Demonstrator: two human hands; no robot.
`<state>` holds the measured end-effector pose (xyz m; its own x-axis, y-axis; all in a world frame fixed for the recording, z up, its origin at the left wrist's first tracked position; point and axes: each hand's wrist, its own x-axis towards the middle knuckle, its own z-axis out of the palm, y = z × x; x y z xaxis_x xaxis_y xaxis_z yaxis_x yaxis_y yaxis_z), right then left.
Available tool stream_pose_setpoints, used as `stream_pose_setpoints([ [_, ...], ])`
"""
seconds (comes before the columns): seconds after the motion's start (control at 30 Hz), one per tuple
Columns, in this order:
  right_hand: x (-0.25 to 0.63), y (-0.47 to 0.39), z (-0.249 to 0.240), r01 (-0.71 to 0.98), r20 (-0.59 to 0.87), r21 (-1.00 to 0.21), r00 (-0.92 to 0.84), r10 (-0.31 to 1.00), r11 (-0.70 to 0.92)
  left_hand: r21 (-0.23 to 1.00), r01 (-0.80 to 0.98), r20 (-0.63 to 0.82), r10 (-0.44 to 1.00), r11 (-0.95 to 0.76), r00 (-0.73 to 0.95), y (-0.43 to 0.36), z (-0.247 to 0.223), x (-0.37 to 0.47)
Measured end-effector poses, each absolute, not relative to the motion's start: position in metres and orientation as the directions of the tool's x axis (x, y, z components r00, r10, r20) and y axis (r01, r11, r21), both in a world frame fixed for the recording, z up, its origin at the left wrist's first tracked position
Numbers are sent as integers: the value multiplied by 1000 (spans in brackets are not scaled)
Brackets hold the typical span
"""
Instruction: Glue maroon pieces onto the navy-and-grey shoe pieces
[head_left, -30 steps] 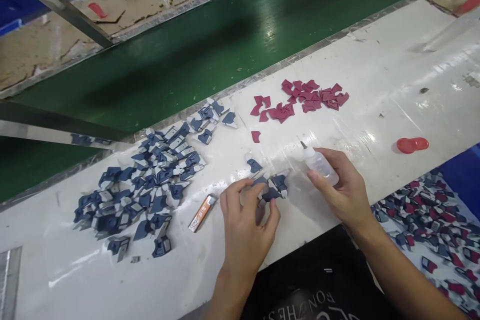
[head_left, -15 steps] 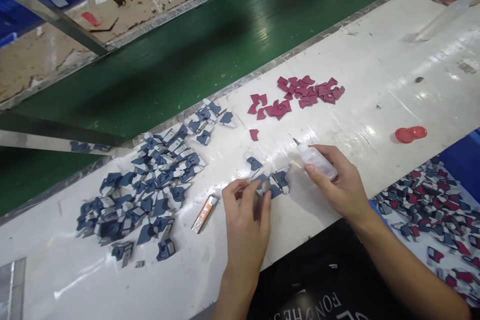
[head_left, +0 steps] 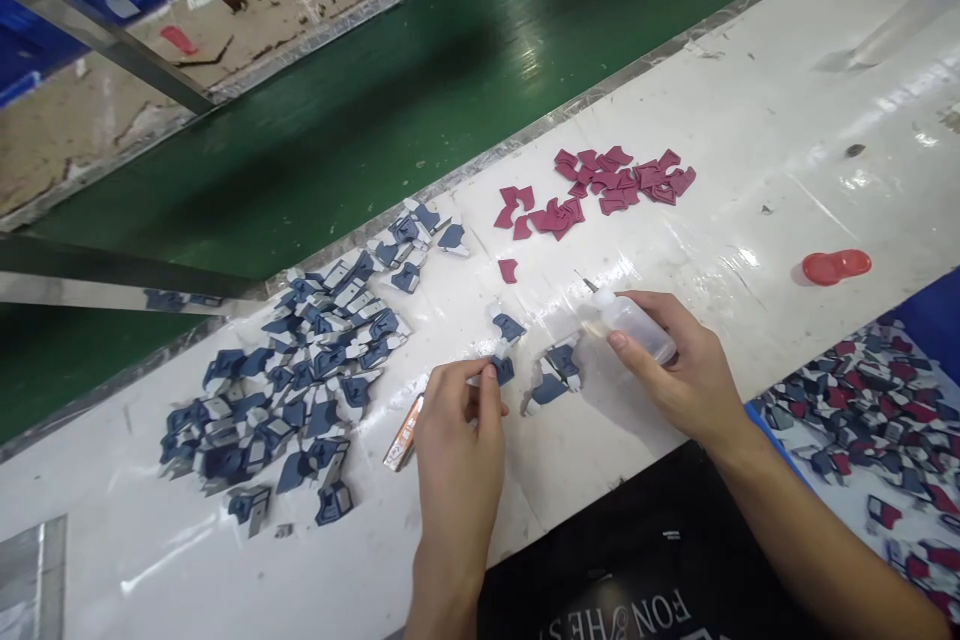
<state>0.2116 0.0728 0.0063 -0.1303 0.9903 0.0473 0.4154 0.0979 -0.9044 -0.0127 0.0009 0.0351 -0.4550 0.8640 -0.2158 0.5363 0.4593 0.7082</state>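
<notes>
My right hand (head_left: 671, 360) is wrapped round a clear squeeze bottle (head_left: 637, 328), its thin dark nozzle pointing up and left. The fingers of my left hand (head_left: 465, 420) close on a small blue and white piece (head_left: 502, 369) at the table. Just above that lies another blue and white piece (head_left: 509, 326). Between my hands rest a few more such pieces (head_left: 551, 387). Partly behind my left hand is an orange and silver box-like item (head_left: 405, 435). Maroon pieces (head_left: 555, 218) are scattered farther back on the white table (head_left: 750, 140).
A large heap of blue and white pieces (head_left: 300, 400) covers the table's left part. Red shoe-shaped object (head_left: 836, 267) lies at right. A blue bin (head_left: 930, 320) of mixed pieces stands at lower right. Beyond the table runs a green belt (head_left: 405, 110), with metal posts (head_left: 112, 35) at left.
My left hand has moved left, away from the pieces between my hands, to the piece beside it. My right hand still holds the bottle in nearly the same place.
</notes>
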Motion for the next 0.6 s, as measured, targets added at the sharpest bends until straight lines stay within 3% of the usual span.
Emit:
stream_pose_setpoints([
  [0.27, 213, 67, 2, 207, -50, -977, -39, 998, -41, 676, 564, -157, 840, 474, -519, -2, 26, -12],
  [0.5, 209, 73, 0, 289, 37, -956, -37, 999, 46, 629, 667, 5, 855, 400, -519, -13, 13, -1],
  [0.6, 203, 76, -4, 218, -14, -976, -91, 996, 6, 707, 562, -130, 860, 430, -494, 16, -20, 26],
])
